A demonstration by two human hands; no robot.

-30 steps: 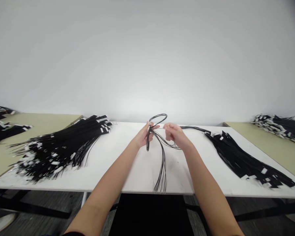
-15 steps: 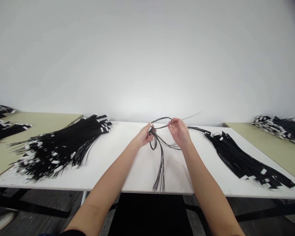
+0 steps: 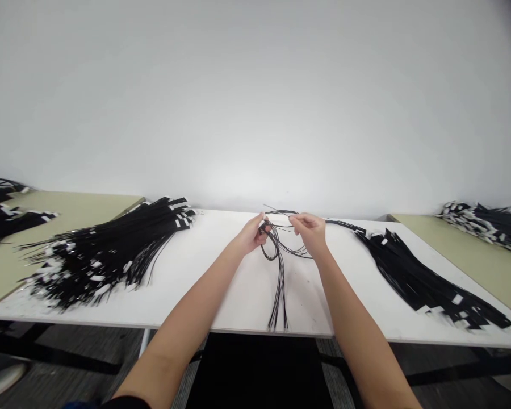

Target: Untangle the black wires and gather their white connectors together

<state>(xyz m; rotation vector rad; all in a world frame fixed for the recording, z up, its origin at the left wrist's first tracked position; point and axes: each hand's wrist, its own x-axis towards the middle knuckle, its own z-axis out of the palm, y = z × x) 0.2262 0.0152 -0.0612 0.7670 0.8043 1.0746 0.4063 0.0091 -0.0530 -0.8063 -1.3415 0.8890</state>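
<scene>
My left hand (image 3: 254, 233) is closed around a bundle of thin black cables (image 3: 279, 284), where a small black-and-white part shows at the fingertips. From that grip the cables loop to the right, and their loose ends hang down toward the table's front edge. My right hand (image 3: 310, 228) pinches a thin black wire just to the right, its thumb and forefinger pressed together. A thin tip of wire points up and left from these fingers. The far side of the looped cables passes behind my right hand.
On the white table (image 3: 187, 295) lies a big pile of black cables with white tags (image 3: 119, 250) at left. A smaller cable bundle (image 3: 426, 278) lies at right. More cables (image 3: 494, 227) rest on the greenish table (image 3: 464, 250). A wall (image 3: 255, 113) stands behind.
My right hand has turned and closed more tightly in a pinch. The wire tip that pointed right now points up and left. My left hand keeps its hold.
</scene>
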